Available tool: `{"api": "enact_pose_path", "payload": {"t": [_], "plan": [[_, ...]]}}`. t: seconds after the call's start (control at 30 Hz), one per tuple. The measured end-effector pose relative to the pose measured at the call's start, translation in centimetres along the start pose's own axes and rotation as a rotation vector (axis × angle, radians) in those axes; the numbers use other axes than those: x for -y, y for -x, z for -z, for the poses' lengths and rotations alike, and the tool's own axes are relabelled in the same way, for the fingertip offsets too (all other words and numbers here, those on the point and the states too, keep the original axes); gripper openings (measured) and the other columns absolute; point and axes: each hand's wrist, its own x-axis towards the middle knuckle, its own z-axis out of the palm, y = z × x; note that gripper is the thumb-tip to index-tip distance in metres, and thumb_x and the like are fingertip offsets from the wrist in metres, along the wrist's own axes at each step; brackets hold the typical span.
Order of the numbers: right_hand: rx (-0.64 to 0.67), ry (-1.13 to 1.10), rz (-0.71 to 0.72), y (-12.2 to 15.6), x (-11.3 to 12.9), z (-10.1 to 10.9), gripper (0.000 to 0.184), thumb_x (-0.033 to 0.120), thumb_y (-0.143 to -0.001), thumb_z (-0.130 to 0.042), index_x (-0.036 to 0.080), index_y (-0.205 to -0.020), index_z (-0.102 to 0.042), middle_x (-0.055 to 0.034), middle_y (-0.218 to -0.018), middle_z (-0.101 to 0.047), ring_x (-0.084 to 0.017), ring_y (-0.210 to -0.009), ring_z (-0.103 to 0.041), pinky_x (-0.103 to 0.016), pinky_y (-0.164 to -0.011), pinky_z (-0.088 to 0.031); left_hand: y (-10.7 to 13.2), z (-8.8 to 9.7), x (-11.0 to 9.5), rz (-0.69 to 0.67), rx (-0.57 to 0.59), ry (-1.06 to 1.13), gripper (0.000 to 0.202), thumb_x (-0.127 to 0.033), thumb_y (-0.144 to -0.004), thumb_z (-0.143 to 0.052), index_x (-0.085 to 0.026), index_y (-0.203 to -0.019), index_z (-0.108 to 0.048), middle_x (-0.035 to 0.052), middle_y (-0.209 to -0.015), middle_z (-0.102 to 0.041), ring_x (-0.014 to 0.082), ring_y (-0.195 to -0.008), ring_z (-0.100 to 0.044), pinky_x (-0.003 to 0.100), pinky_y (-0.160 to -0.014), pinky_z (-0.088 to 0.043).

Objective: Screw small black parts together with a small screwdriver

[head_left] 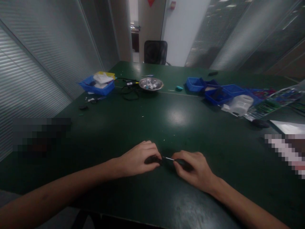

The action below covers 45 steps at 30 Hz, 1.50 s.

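Low over the near part of the green table [133, 121], my left hand [140, 158] is closed around a small dark piece [152, 159]. Its exact kind is too dim to make out. Facing it from the right, my right hand [194, 167] grips the dark handle of a screwdriver [183, 164]. The thin bright shaft points left, and its tip is at or very near the dark piece; whether they touch I cannot tell. Fingers hide much of both things.
Farther back stand a blue bin [97, 87] with white items, a round metal dish [151, 84] of small parts, and several blue bins [195, 84] at right. Clear plastic bags [274, 101] lie beside them. A black chair [155, 52] is at the far end.
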Motion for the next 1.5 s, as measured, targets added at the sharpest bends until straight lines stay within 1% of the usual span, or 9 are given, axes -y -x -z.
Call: {"api": "enact_pose_path", "payload": {"t": [0.23, 0.4, 0.57, 0.67, 0.73, 0.83, 1.27, 1.4, 1.5], "plan": [[0.027, -0.029, -0.057, 0.0, -0.4, 0.0, 0.008, 0.023, -0.099, -0.060, 0.019, -0.103, -0.067, -0.0009, -0.082, -0.073, -0.012, -0.060, -0.066, -0.024, -0.059, -0.047, 0.2, 1.4, 0.3, -0.073, 0.109, -0.024, 0.021, -0.033, -0.098, -0.065, -0.025, -0.118, -0.071, 0.0075, -0.110, -0.064, 0.0225, -0.107, -0.057, 0.036, -0.095, -0.045], [0.032, -0.036, -0.080, 0.1, -0.5, 0.1, 0.011, 0.024, -0.100, -0.059, 0.019, -0.102, -0.068, -0.0018, -0.082, -0.074, -0.012, -0.059, -0.067, -0.024, -0.057, -0.048, 0.8, 5.0, 2.7, 0.000, 0.174, 0.009, 0.024, -0.028, -0.103, -0.056, -0.029, -0.123, -0.071, 0.0065, -0.118, -0.063, 0.0205, -0.109, -0.059, 0.033, -0.094, -0.047], [0.034, -0.046, -0.065, 0.1, -0.4, 0.2, 0.011, 0.024, -0.100, -0.058, 0.019, -0.103, -0.068, -0.0016, -0.081, -0.074, -0.012, -0.057, -0.066, -0.024, -0.055, -0.047, 3.4, 11.1, 9.4, 0.216, -0.124, -0.219, 0.031, -0.035, -0.103, -0.051, -0.026, -0.126, -0.071, 0.0081, -0.122, -0.062, 0.0228, -0.109, -0.060, 0.037, -0.098, -0.047], [0.033, -0.045, -0.062, 0.1, -0.4, 0.2, 0.012, 0.025, -0.100, -0.058, 0.019, -0.103, -0.067, -0.0015, -0.081, -0.074, -0.012, -0.057, -0.066, -0.024, -0.056, -0.047, 6.3, 14.6, 14.1, 0.455, -0.374, -0.429, 0.037, -0.044, -0.100, -0.053, -0.024, -0.124, -0.071, 0.0095, -0.119, -0.062, 0.0250, -0.103, -0.060, 0.039, -0.096, -0.047], [0.035, -0.049, -0.060, 0.1, -0.4, 0.2, 0.011, 0.025, -0.100, -0.058, 0.019, -0.103, -0.067, -0.0012, -0.081, -0.074, -0.012, -0.057, -0.066, -0.024, -0.056, -0.047, 8.1, 16.3, 16.4, 0.592, -0.494, -0.525, 0.041, -0.047, -0.098, -0.053, -0.023, -0.126, -0.071, 0.0101, -0.113, -0.062, 0.0249, -0.096, -0.060, 0.039, -0.092, -0.047], [0.041, -0.051, -0.062, 0.1, -0.4, 0.1, 0.010, 0.024, -0.100, -0.059, 0.019, -0.103, -0.067, -0.0012, -0.081, -0.074, -0.012, -0.057, -0.066, -0.024, -0.055, -0.047, 9.8, 17.6, 18.3, 0.659, -0.551, -0.562, 0.045, -0.048, -0.095, -0.054, -0.021, -0.128, -0.069, 0.0095, -0.107, -0.063, 0.0239, -0.091, -0.058, 0.037, -0.088, -0.047], [0.054, -0.047, -0.064, 0.3, -0.6, 0.2, 0.011, 0.025, -0.100, -0.059, 0.019, -0.103, -0.068, -0.0015, -0.082, -0.075, -0.012, -0.058, -0.066, -0.023, -0.056, -0.049, 11.4, 18.4, 18.8, 0.591, -0.455, -0.678, 0.042, -0.028, -0.100, -0.049, -0.015, -0.138, -0.063, 0.0085, -0.108, -0.061, 0.0234, -0.099, -0.056, 0.034, -0.092, -0.042], [0.063, -0.046, -0.067, 0.3, -0.7, 0.2, 0.011, 0.026, -0.100, -0.058, 0.020, -0.103, -0.067, -0.0022, -0.082, -0.075, -0.013, -0.059, -0.067, -0.024, -0.056, -0.048, 11.8, 18.8, 17.3, 0.733, -0.591, -0.568, 0.048, -0.028, -0.097, -0.064, -0.013, -0.142, -0.055, 0.0021, -0.103, -0.064, 0.0172, -0.090, -0.059, 0.030, -0.084, -0.044], [0.067, -0.051, -0.062, 0.2, -0.6, 0.2, 0.011, 0.025, -0.101, -0.058, 0.019, -0.103, -0.067, -0.0027, -0.083, -0.075, -0.013, -0.060, -0.068, -0.025, -0.057, -0.048, 11.7, 18.9, 16.4, 0.779, -0.757, -0.423, 0.042, -0.031, -0.094, -0.070, -0.009, -0.129, -0.062, 0.0009, -0.102, -0.067, 0.0141, -0.089, -0.059, 0.026, -0.082, -0.047]]}}
